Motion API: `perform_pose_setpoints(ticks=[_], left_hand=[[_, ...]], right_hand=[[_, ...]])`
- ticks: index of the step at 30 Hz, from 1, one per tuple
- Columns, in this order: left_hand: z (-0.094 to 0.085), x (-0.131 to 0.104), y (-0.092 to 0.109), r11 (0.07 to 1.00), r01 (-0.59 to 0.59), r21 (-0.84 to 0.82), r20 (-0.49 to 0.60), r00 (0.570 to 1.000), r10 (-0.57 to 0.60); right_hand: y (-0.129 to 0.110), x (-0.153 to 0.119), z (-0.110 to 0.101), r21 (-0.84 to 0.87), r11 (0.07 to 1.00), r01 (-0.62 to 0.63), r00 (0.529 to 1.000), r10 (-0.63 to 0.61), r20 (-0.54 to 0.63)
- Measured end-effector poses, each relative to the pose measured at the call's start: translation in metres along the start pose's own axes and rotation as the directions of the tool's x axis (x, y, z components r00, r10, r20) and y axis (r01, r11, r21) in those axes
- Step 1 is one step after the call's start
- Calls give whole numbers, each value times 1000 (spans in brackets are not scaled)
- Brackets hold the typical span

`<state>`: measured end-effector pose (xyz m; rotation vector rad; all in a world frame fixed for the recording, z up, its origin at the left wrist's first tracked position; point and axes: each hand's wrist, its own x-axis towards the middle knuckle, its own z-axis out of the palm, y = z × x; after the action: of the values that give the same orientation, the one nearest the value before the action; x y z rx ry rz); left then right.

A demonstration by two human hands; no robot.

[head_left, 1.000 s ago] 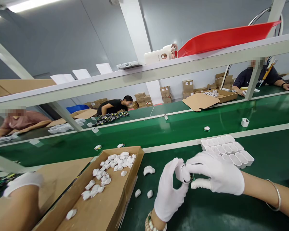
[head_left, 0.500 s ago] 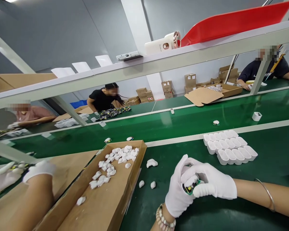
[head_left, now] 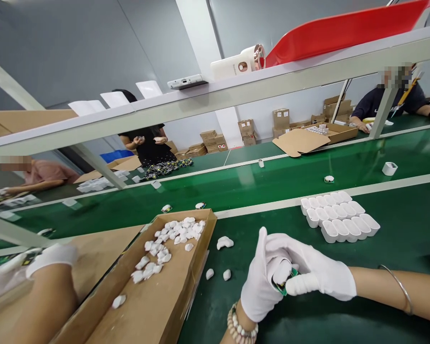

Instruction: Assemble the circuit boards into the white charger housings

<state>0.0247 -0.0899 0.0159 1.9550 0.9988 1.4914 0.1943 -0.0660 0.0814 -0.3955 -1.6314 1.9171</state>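
Observation:
Both my hands wear white gloves and meet over the dark green table. My left hand (head_left: 260,282) is curled around a small green circuit board (head_left: 280,287) from the left side. A white lump (head_left: 281,271) covers much of the board. From the right, my right hand (head_left: 303,267) grips the same board, its thumb at the lower edge and its fingers bent over the top. The fingers hide most of the piece. Loose white lumps (head_left: 225,242) lie on the table left of my hands.
A cardboard tray (head_left: 157,306) with many white lumps stands at left, beside a co-worker's gloved arm (head_left: 53,286). Rows of white plastic cups (head_left: 351,229) stand at right. Beyond runs a green conveyor belt (head_left: 243,184) carrying boards and a white cup (head_left: 390,168). A shelf beam (head_left: 236,98) crosses above.
The board has turned slightly in my hands, and more of its white lump shows. Pieces on the belt have moved right. The co-worker in black across the belt has risen upright.

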Motion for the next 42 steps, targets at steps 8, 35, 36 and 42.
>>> perform_pose_setpoints(ticks=[8,35,36,42], left_hand=[[-1,-2,0,987,-70,144,-23,997,74],[11,6,19,961,275,-4,106,956,-273],[11,6,20,961,277,7,101,956,-276],[4,10,26,934,357,-27,72,932,-355]], right_hand=[[0,9,-1,214,958,-190,980,198,-19],[25,15,-5,481,833,-274,934,349,-72],[26,16,-5,486,827,-281,933,355,-64],[-1,15,-20,40,977,-209,975,205,88]])
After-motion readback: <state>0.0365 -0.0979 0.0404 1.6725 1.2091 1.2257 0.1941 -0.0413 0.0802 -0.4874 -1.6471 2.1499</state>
